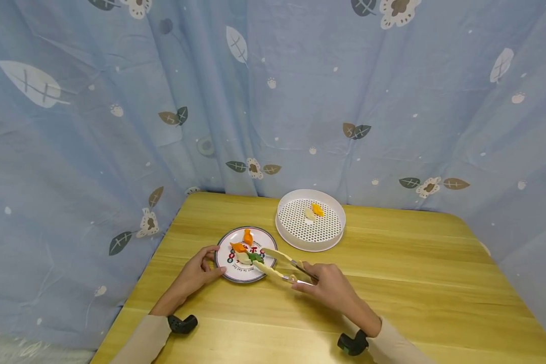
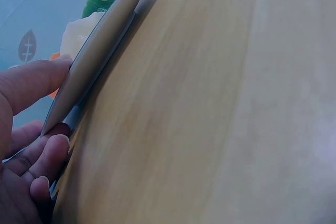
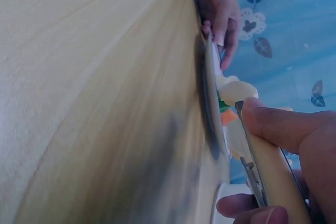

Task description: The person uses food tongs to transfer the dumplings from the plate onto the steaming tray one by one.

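My left hand (image 1: 194, 275) holds the left rim of a white plate (image 1: 229, 241), thumb above and fingers beneath, as the left wrist view shows. On the plate lie two orange dumpling-shaped pieces (image 1: 247, 236), a white dumpling-shaped piece (image 1: 243, 258) and a green dumpling-shaped piece (image 1: 256, 257). From the right, my right hand (image 1: 329, 289) grips a pair of cream-tipped tongs (image 1: 269, 270). Their arms are spread apart over the plate's right side, with the nearer tip close to the green piece. In the right wrist view, the thumb (image 3: 273, 124) presses along the tongs' handle.
Behind the plate, to its right, stands a round white perforated tray (image 1: 287, 233) with a raised wall. It holds a yellow piece (image 1: 317, 210) and a white piece (image 1: 309, 214). A patterned blue curtain (image 1: 300, 101) hangs along the wooden table's (image 1: 414, 273) back and left edges.
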`<state>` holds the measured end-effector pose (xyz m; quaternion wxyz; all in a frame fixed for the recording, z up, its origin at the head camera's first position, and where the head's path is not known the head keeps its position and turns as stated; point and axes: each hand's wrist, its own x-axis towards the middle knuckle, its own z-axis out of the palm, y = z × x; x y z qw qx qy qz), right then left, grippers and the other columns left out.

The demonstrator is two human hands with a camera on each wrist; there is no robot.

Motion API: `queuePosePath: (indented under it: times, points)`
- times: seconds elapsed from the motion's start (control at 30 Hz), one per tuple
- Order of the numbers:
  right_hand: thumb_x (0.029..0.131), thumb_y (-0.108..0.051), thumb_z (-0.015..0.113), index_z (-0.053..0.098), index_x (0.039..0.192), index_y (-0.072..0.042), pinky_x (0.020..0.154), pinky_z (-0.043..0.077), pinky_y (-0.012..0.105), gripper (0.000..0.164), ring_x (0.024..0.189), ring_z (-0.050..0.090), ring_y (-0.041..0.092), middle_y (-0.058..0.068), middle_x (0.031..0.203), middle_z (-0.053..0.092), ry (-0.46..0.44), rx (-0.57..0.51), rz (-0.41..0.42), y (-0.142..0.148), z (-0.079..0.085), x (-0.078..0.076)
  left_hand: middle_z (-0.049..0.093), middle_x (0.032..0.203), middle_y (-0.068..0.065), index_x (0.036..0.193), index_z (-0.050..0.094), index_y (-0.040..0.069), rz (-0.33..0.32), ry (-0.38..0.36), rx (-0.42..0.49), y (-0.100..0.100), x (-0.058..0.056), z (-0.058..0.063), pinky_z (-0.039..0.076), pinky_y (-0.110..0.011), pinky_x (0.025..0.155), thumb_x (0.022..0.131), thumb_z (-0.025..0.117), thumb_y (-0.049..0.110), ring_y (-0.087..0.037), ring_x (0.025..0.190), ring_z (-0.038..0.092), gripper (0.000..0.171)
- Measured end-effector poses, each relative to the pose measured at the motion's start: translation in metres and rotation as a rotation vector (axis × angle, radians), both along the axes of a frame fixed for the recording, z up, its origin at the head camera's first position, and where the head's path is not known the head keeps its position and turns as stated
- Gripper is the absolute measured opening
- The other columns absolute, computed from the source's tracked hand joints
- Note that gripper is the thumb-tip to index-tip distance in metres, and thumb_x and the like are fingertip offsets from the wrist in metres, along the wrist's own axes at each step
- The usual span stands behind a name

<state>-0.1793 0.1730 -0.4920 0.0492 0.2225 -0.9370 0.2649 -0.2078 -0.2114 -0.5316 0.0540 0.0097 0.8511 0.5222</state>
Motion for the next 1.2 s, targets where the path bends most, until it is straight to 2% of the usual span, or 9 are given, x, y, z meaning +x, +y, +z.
queuePosePath:
  times: [0.17,0.3,0.4,0.5,0.7,0.97,1.2]
  points:
    - [0.085,-0.052,0.080,0.072,0.130,-0.008,0.050,0.025,0.022,0.064,0.054,0.025,0.000,-0.014,0.060,0.032,0.012,-0.003,0.004,-0.002,-0.003,-0.002,0.057,0.121,-0.009,0.147,0.052,0.017,-0.004,0.002,0.002,0.000,-0.001,-0.001,0.039,-0.028,0.064,0.087,0.085,0.031,-0.023,0.079,0.047,0.070]
    - [0.086,-0.052,0.079,0.077,0.115,-0.012,0.050,0.023,0.022,0.050,0.055,0.023,0.001,-0.013,0.060,0.027,0.048,0.019,0.027,-0.005,-0.002,-0.004,0.057,0.121,-0.009,0.146,0.052,0.017,-0.003,0.000,0.004,0.000,-0.001,-0.001,0.039,-0.028,0.063,0.087,0.085,0.030,-0.023,0.079,0.047,0.069]
    - [0.086,-0.053,0.079,0.072,0.101,-0.015,0.050,0.023,0.023,0.041,0.055,0.023,0.001,-0.013,0.060,0.024,0.067,0.050,0.041,-0.007,0.000,-0.008,0.057,0.121,-0.009,0.146,0.052,0.017,0.000,-0.001,0.005,0.000,-0.002,-0.001,0.039,-0.028,0.064,0.087,0.085,0.029,-0.023,0.079,0.047,0.069]
    - [0.086,-0.052,0.079,0.069,0.095,-0.016,0.049,0.023,0.023,0.039,0.054,0.024,0.002,-0.013,0.060,0.023,0.069,0.073,0.051,-0.011,0.003,-0.010,0.057,0.121,-0.009,0.146,0.052,0.018,0.003,0.000,0.002,0.000,-0.003,-0.002,0.039,-0.028,0.064,0.088,0.085,0.028,-0.023,0.079,0.047,0.068]
    - [0.086,-0.049,0.081,0.071,0.098,-0.018,0.048,0.024,0.024,0.034,0.053,0.025,0.004,-0.012,0.059,0.024,0.055,0.091,0.056,-0.016,0.007,-0.012,0.057,0.121,-0.009,0.146,0.052,0.017,0.001,0.001,0.003,0.000,-0.003,-0.001,0.039,-0.028,0.064,0.088,0.085,0.027,-0.023,0.079,0.047,0.068]
    - [0.088,-0.047,0.079,0.069,0.094,-0.018,0.048,0.024,0.024,0.031,0.054,0.026,0.004,-0.011,0.060,0.025,0.046,0.089,0.058,-0.017,0.007,-0.011,0.057,0.121,-0.010,0.147,0.052,0.016,0.003,0.001,0.002,0.000,-0.002,0.000,0.039,-0.027,0.062,0.088,0.084,0.027,-0.022,0.077,0.047,0.068]
    - [0.088,-0.047,0.079,0.069,0.094,-0.015,0.049,0.026,0.024,0.034,0.055,0.027,0.003,-0.012,0.061,0.024,0.090,0.065,0.073,-0.013,0.005,-0.010,0.056,0.120,-0.009,0.146,0.052,0.016,0.008,-0.008,-0.002,0.001,-0.001,0.001,0.038,-0.028,0.062,0.088,0.084,0.027,-0.023,0.078,0.047,0.067]
